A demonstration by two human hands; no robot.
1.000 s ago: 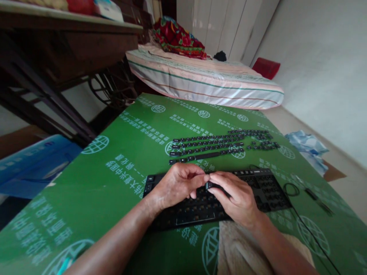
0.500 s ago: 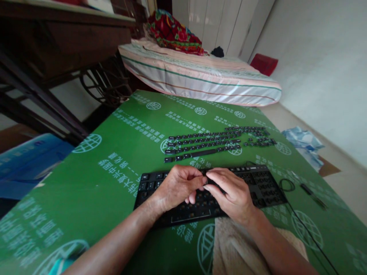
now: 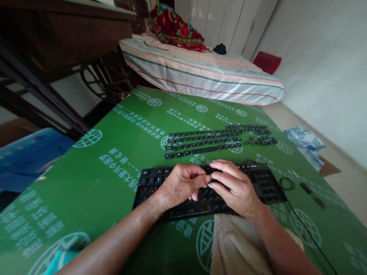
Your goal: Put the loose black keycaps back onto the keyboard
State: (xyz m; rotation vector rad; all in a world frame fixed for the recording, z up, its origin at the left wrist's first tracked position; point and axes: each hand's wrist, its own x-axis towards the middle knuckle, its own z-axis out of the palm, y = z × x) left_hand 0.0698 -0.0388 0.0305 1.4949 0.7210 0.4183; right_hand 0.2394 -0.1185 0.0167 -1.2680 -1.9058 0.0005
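A black keyboard (image 3: 190, 213) lies in front of me. A few keys are on at its upper left, while much of its middle is bare of keycaps. Over the keyboard's middle, my left hand (image 3: 182, 185) is closed, thumb and forefinger pinching a tiny dark piece that looks like a keycap (image 3: 209, 182). My right hand (image 3: 236, 187) meets it from the other side, its thumb and fingertips bent round the same piece. Fingers hide most of that piece. Beyond the keyboard, loose black keycaps (image 3: 203, 151) are laid out in rows, with a long space bar among them.
The green printed table (image 3: 114, 183) carries everything. A beige cloth (image 3: 235, 244) sits at the near edge. To the right are a cable (image 3: 304, 225) and a thin dark tool (image 3: 312, 194). Past the table stand a bed (image 3: 200, 82) and a dark wooden stand (image 3: 57, 46).
Both hands have shifted slightly to the right together, still pinched at the fingertips. My right fingers are a little more spread. The view has tilted slightly; the keyboard and keycap rows look unmoved.
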